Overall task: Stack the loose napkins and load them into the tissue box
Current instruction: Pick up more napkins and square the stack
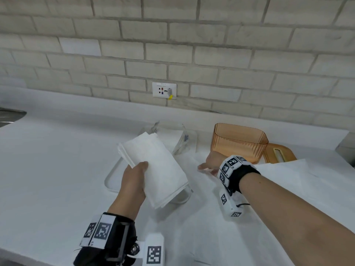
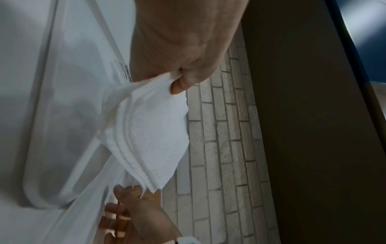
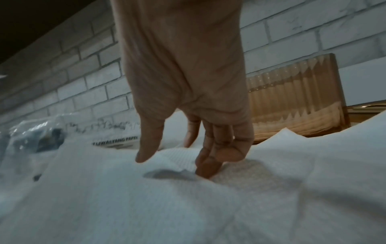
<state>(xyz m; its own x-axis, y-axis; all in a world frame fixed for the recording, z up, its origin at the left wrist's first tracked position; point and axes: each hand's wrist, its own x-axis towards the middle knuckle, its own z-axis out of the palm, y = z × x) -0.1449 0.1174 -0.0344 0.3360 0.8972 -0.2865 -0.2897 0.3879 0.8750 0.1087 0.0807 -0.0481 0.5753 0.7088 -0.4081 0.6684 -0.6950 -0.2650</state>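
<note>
My left hand (image 1: 141, 170) grips a stack of folded white napkins (image 1: 155, 167) by its near end, lifted over a white tray (image 1: 111, 176). In the left wrist view the thumb pinches the stack (image 2: 150, 135) from above. My right hand (image 1: 208, 166) reaches down onto loose unfolded napkins (image 1: 278, 181) spread on the counter. Its fingertips (image 3: 205, 171) touch a napkin (image 3: 125, 198), and the thumb stands apart from them. Just behind the right hand stands the amber ribbed tissue box (image 1: 238, 146), open-topped with nothing showing inside. Its wooden slotted lid (image 1: 280, 153) lies to its right.
A torn clear plastic wrapper (image 1: 182, 141) lies behind the tray, against the brick wall's foot. A wall outlet (image 1: 164, 89) sits above it. A sink edge (image 1: 9, 116) shows at the far left. The white counter's front edge runs close below my wrists.
</note>
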